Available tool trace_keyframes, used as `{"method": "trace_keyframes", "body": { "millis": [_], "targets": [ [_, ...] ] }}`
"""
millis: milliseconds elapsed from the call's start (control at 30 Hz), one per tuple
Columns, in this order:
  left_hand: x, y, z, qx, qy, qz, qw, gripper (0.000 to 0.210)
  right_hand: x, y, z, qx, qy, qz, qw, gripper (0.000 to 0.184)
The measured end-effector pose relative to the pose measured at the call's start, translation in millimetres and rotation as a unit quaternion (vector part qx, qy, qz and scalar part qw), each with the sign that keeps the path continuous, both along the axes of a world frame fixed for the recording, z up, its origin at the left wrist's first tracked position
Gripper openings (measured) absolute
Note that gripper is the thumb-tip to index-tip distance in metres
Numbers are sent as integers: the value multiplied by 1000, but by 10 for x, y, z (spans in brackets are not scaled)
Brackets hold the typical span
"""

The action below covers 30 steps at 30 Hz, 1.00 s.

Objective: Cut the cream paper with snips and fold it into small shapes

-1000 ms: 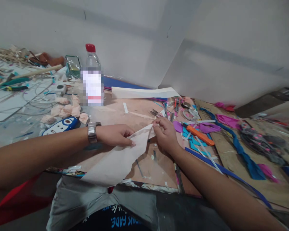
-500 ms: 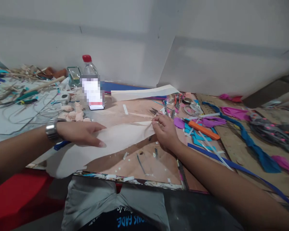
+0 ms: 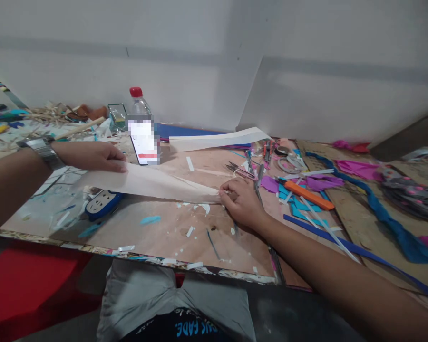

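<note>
A long strip of off-white paper (image 3: 153, 184) stretches across the table between my hands. Pinched between the fingers of my right hand (image 3: 240, 202) is its narrow, gathered right end. My left hand (image 3: 92, 156), with a metal watch on the wrist, grips the strip's wider left part from above; the thumb and fingertips press on its upper edge. Beneath the strip, a blue-and-white power socket (image 3: 103, 203) is partly covered. Small thread snips (image 3: 242, 171) lie just beyond my right hand.
Behind stand a phone (image 3: 141, 142) and a red-capped bottle (image 3: 140, 102). Another pale strip (image 3: 217, 138) lies at the back. On the right are an orange cutter (image 3: 306, 194), blue ribbon (image 3: 378, 213) and coloured scraps. Sticks and tools clutter the far left.
My left hand has moved left and away from me, swinging the strip's wide end back from the table's front edge. The power socket now shows more. My right hand keeps its pinch.
</note>
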<state>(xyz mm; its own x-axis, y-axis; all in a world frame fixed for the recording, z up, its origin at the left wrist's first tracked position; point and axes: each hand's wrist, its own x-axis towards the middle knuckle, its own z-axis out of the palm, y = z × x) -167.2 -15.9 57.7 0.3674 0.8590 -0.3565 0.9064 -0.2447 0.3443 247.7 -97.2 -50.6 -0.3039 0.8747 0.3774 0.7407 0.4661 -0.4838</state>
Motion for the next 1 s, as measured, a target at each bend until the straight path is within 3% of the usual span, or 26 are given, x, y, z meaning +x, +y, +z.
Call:
{"method": "trace_keyframes", "body": {
  "millis": [33, 100, 233, 400, 500, 600, 733, 1000],
  "targets": [
    [-17, 54, 19, -33, 40, -22, 998, 34, 1, 4, -1, -2, -2, -1, 1000, 13],
    [-10, 133, 37, -22, 81, -36, 996, 30, 1, 9, -2, -8, -8, -2, 1000, 12],
    [167, 150, -12, 63, 105, -55, 991, 25, -11, 3, -8, -19, -16, 0, 1000, 12],
    [706, -1, -148, 146, 86, -154, 974, 31, -13, -9, -13, -13, -12, 19, 1000, 11],
    [1143, -101, -283, 152, 7, -220, 964, 41, -9, -24, 1, -3, -8, 58, 998, 12],
    [1549, -175, -441, 97, -118, -302, 941, 43, -7, -43, 22, 9, -10, 79, 997, 11],
    [1881, -188, -608, -11, -184, -328, 926, 40, -2, -54, 39, 19, -12, 86, 996, 9],
    [1919, -109, -708, -123, -228, -284, 923, 43, 13, -41, 54, 27, -22, 56, 998, 8]
  ]
}}
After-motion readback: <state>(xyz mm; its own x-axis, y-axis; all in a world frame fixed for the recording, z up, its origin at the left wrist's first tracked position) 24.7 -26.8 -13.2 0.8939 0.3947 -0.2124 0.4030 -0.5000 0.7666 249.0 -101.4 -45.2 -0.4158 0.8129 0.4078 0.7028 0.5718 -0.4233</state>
